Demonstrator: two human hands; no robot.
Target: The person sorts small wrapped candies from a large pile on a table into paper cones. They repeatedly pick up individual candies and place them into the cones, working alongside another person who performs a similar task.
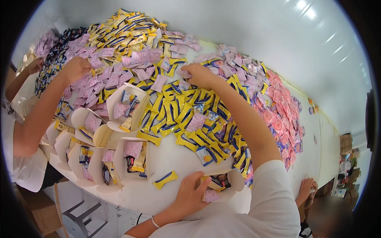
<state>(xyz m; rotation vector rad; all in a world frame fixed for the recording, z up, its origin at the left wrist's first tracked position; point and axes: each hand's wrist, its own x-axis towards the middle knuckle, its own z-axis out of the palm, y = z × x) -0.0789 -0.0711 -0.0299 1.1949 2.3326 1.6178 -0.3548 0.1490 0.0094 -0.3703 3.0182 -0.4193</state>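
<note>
My left hand (pixel 192 193), with a band at its wrist, grips the left edge of an open white cardboard box (pixel 233 184) near the table's front edge. Inside the box are a pink packet, a cream-and-yellow packet and a dark packet. My right arm stretches across the table, and my right hand (pixel 201 76) pinches a pale pink packet (pixel 183 72) with its fingertips at the far side of a pile. Yellow-and-blue wrapped packets (pixel 174 110) lie between my hands. A single yellow packet (pixel 165 179) rests left of my left hand.
Filled open boxes (pixel 134 154) stand together at the left front. Behind are heaps of cream-and-yellow packets (pixel 128 29) and dark packets (pixel 64 50); pink round packets (pixel 279 119) lie right. A co-worker's hand (pixel 76 70) reaches in from the left. Other people's hands (pixel 308 187) rest at right. A stool (pixel 79 223) stands below.
</note>
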